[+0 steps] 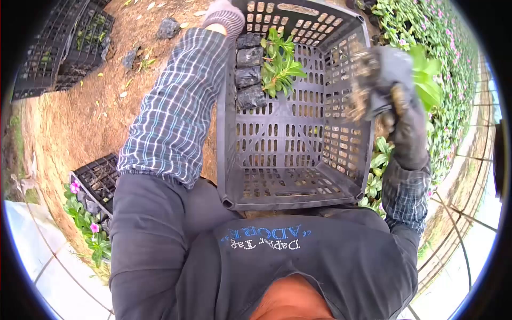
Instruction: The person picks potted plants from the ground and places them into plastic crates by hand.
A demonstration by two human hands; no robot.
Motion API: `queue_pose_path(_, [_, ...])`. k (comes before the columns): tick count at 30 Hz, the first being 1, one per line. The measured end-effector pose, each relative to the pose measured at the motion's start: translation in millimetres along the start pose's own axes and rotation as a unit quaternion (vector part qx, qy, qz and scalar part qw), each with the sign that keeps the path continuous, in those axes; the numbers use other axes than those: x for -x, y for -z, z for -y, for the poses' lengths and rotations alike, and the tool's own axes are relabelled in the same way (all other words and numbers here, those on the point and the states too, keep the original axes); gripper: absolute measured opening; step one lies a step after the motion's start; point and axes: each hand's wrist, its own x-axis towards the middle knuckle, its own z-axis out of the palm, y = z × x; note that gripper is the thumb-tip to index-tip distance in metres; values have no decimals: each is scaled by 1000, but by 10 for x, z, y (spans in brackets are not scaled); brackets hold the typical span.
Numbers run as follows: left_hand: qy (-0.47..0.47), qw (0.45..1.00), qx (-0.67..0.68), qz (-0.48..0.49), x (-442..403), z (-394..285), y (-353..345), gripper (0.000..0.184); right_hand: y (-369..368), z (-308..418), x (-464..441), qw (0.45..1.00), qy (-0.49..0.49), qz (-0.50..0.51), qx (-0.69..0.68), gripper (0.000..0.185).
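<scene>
Gloved in dark grey, my right hand (408,120) is closed around a black-bagged seedling (393,66) above the right rim of the black crate (296,204). Its green leaves (425,80) point right, and blurred brown roots or soil hang on its left side. My left hand (226,17) reaches to the crate's top left corner; only its striped glove cuff shows, its fingers hidden. Inside the crate, along the left wall, several black-bagged seedlings (249,77) lie on their sides with their leaves (280,74) to the right.
Dark crates (82,45) with plants stand at the upper left. A black tray (98,178) and pink-flowered plants (93,226) are at the lower left. Loose black bags (168,28) lie on the brown soil (101,112). A dense flowering bed (453,69) runs along the right.
</scene>
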Motion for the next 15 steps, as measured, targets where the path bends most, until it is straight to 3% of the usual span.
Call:
queue_pose_path(1, [32,999,20,-17,57,-85,-29,32,-303,41,4,997,-32,64,-19,37])
queue_pose_path(3, [46,998,29,17,99,-141,88,41,-696,-233,-38,958,-157,233,-60,31])
queue_pose_path(5, [84,995,10,55,155,-207,209,43,-1084,-607,11,909,-284,293,-82,34])
queue_pose_path(6, [78,993,-36,75,224,-265,309,49,-1244,-951,22,874,-373,294,-104,34])
queue_pose_path(8, [84,993,-6,86,217,-278,350,54,-1552,-1449,-11,855,-406,314,-72,35])
queue_pose_path(10, [55,997,18,56,160,-184,200,54,-1852,-2485,-148,926,-311,213,-6,35])
queue_pose_path(11, [54,997,17,61,163,-167,164,54,-1867,-1722,-137,933,-320,164,-13,31])
queue_pose_path(13, [53,997,21,48,145,-183,169,54,-1833,-2400,-352,931,-325,97,-139,27])
queue_pose_path(15, [72,996,33,40,81,-126,143,45,-1884,-2346,-420,919,-342,113,-163,26])
